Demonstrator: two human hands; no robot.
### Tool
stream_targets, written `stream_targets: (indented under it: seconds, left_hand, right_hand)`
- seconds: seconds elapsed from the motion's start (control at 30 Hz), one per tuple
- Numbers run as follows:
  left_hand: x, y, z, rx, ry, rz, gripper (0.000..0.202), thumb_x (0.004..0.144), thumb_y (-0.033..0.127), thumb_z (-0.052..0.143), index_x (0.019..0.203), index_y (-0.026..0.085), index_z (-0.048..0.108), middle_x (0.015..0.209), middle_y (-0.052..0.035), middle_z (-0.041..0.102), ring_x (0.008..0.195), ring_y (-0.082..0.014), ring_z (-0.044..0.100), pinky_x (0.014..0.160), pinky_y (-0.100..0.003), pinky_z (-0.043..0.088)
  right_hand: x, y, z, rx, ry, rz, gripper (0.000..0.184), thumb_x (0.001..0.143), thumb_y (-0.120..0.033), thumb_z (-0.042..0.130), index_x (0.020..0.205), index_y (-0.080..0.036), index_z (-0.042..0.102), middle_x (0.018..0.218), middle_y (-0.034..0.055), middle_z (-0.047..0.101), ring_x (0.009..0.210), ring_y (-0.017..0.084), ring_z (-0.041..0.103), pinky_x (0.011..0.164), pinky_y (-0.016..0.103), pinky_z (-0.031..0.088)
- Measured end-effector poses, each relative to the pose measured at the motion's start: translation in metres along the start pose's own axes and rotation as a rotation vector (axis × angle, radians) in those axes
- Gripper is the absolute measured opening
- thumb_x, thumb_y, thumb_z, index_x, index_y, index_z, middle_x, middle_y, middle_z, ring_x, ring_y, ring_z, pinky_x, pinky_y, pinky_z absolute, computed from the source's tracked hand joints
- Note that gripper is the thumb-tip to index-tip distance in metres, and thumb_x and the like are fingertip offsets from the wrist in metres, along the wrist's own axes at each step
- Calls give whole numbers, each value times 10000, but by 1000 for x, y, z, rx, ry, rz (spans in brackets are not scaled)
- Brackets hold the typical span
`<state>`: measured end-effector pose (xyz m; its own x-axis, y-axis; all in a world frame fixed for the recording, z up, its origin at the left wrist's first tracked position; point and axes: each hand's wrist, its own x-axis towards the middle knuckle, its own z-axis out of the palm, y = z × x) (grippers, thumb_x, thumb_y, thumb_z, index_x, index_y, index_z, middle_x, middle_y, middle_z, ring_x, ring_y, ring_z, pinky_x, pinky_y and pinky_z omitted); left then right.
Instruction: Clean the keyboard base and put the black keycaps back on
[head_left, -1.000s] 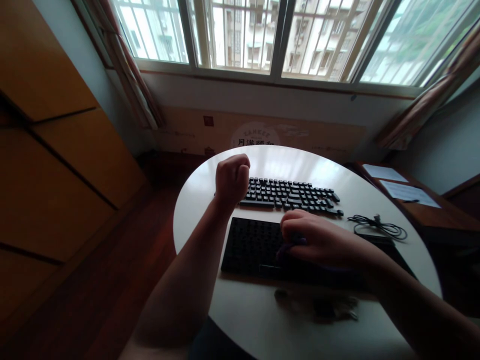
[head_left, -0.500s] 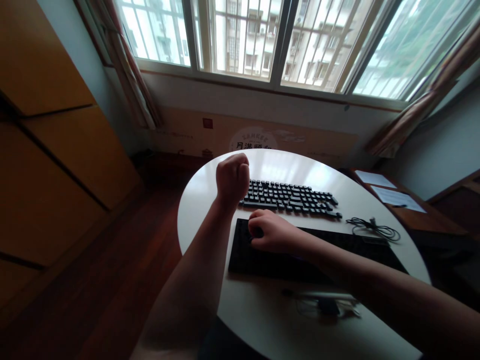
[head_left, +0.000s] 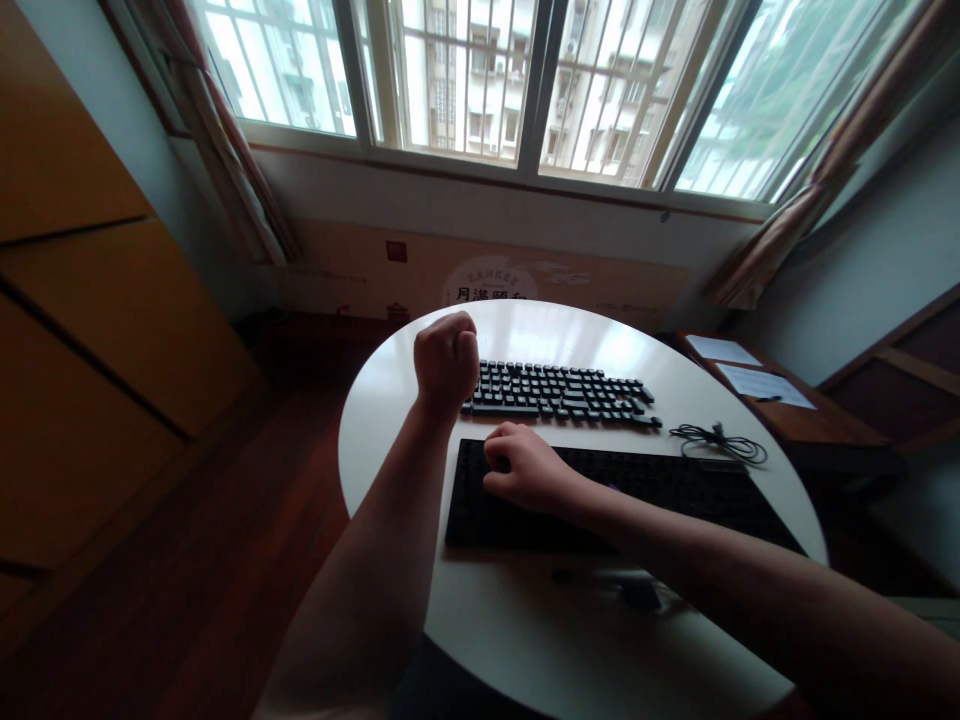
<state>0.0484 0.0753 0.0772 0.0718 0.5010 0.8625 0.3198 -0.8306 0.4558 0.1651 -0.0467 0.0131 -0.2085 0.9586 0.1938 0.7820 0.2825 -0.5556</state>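
Note:
My left hand (head_left: 446,362) is closed in a fist at the left end of the laid-out rows of black keycaps (head_left: 562,392). Whatever it may hold is hidden by the fingers. Nearer to me lies a black keyboard base (head_left: 675,490), with my right hand (head_left: 529,468) over its left part. The fingers of that hand are curled and pinched together; anything small between them cannot be made out. My right forearm crosses the base and hides part of its front edge.
Everything lies on a round white table (head_left: 615,650). A coiled black cable (head_left: 720,440) rests at the right, and a blurred slim tool (head_left: 611,585) near the front. Papers (head_left: 765,385) lie on a low brown table (head_left: 832,425) beyond.
The whole view has shifted slightly, so the table and hands appear further left. Both hands remain closed in nearly the same places over the table.

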Motion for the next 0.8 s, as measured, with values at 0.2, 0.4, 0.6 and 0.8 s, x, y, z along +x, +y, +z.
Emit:
stream_targets:
  seconds: [0.2, 0.4, 0.6, 0.8]
  left_hand:
    - [0, -1, 1, 10, 4, -1, 267, 765, 66, 418, 580, 224, 310, 550, 23, 337, 535, -147, 370, 557, -312, 281]
    - [0, -6, 2, 9, 11, -7, 252, 753, 84, 429, 567, 221, 327, 535, 25, 337, 513, -144, 357, 542, -310, 263]
    - [-1, -8, 4, 17, -12, -29, 226, 743, 109, 428, 568, 220, 337, 533, 21, 351, 527, -145, 378, 544, -301, 275]
    - [-1, -9, 3, 34, -27, -30, 219, 756, 121, 425, 576, 222, 351, 540, 19, 368, 532, -147, 382, 548, -301, 280]
  right_hand:
    - [3, 1, 4, -102, 34, 13, 163, 722, -169, 621, 617, -195, 499, 863, 24, 595, 821, 195, 499, 745, 306, 368]
    - [6, 6, 0, -105, -59, -10, 105, 727, -243, 667, 653, -206, 604, 1054, 23, 651, 929, 229, 527, 830, 351, 382]
    - [6, 6, -1, -127, -98, -23, 104, 745, -300, 682, 685, -219, 655, 1150, 23, 637, 986, 252, 531, 871, 386, 379]
    - [5, 6, 4, -152, -30, -49, 97, 765, -269, 660, 694, -216, 621, 1086, 22, 654, 961, 242, 533, 850, 368, 384]
